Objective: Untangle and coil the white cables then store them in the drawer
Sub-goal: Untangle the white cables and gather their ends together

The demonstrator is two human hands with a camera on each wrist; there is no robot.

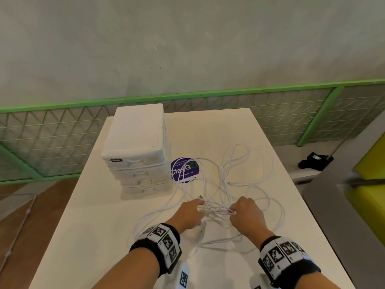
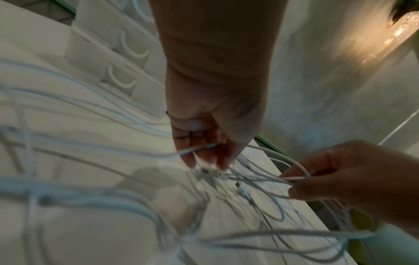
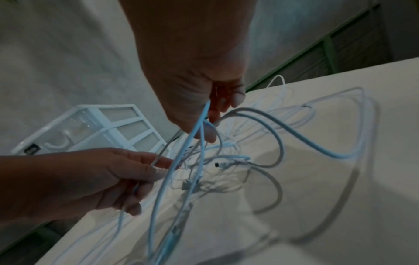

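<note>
A tangle of white cables (image 1: 229, 180) sprawls over the middle of the white table (image 1: 93, 236). My left hand (image 1: 200, 206) pinches strands at the left of the knot, with a plug end just beyond its fingertips. My right hand (image 1: 233, 211) pinches several strands a short way to the right. In the left wrist view the left hand (image 2: 204, 159) holds a cable (image 2: 90, 200) above a small connector, with the right hand (image 2: 294, 182) opposite. The right wrist view has the right hand (image 3: 211, 123) gripping cables (image 3: 283, 134) and the left hand (image 3: 156, 168) below. The white drawer unit (image 1: 135, 142) stands at the back left, all its drawers pushed in.
A round purple sticker (image 1: 185, 170) lies on the table beside the drawer unit (image 2: 127, 59) (image 3: 90, 129). A green railing with wire mesh (image 1: 208, 94) runs behind the table. To the right are a black object (image 1: 314, 160) on a ledge and a yellow seat (image 1: 370, 184).
</note>
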